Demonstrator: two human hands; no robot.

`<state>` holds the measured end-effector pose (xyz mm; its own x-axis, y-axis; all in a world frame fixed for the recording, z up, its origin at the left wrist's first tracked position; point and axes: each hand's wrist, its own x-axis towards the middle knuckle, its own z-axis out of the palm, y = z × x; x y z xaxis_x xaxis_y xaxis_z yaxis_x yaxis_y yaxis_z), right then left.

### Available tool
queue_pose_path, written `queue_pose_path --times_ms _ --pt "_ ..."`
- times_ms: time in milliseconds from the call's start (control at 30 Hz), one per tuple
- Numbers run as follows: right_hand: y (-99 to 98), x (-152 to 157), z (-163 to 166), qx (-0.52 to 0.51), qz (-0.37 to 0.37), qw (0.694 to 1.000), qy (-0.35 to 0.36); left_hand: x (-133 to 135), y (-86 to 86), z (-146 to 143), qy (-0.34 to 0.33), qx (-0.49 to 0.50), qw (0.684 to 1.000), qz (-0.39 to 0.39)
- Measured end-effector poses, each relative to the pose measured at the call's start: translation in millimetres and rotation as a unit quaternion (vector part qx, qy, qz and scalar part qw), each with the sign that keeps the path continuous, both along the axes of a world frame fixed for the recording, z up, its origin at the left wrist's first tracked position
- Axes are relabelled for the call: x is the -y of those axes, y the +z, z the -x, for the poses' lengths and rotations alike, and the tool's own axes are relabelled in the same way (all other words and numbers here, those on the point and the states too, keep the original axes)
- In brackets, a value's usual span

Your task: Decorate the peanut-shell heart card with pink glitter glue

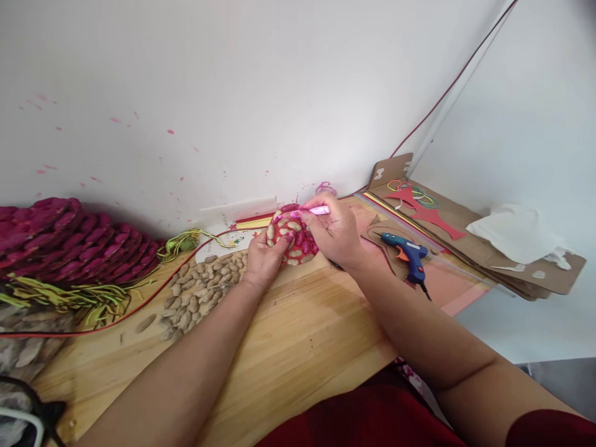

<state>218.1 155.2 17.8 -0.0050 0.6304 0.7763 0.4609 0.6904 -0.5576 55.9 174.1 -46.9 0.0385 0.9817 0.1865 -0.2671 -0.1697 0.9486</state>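
My left hand (263,259) grips the lower left edge of a round red disc (292,239) covered with peanut shells, some tan and some painted pink. The disc is held tilted above the wooden table (298,335). My right hand (336,231) is closed round a pale pink brush or marker (318,210), whose tip touches the top of the disc. Fingers of both hands are curled.
A heap of loose peanut shells (200,288) lies left of the hands. Pink painted shell pieces (69,239) with yellow-green tassels (79,298) are stacked at far left. A blue glue gun (410,253) rests on cardboard (470,230) at right. A red cord (116,316) crosses the table.
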Motion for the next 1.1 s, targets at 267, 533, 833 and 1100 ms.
queue_pose_path --times_ms 267,533,833,1100 --pt "5.7 9.1 4.6 0.019 -0.027 0.999 0.006 4.2 9.2 0.4 0.034 -0.049 0.997 -0.047" --pt "2.7 5.7 1.9 -0.016 -0.04 0.999 -0.023 1.3 3.3 2.9 0.039 -0.066 0.995 -0.063" --pt "13.4 18.1 6.5 0.049 -0.053 0.996 -0.047 3.2 5.5 3.0 0.065 -0.104 0.989 -0.082" --pt "16.7 21.6 6.4 0.092 -0.063 0.993 -0.025 3.3 6.9 4.2 0.087 -0.115 0.986 -0.087"
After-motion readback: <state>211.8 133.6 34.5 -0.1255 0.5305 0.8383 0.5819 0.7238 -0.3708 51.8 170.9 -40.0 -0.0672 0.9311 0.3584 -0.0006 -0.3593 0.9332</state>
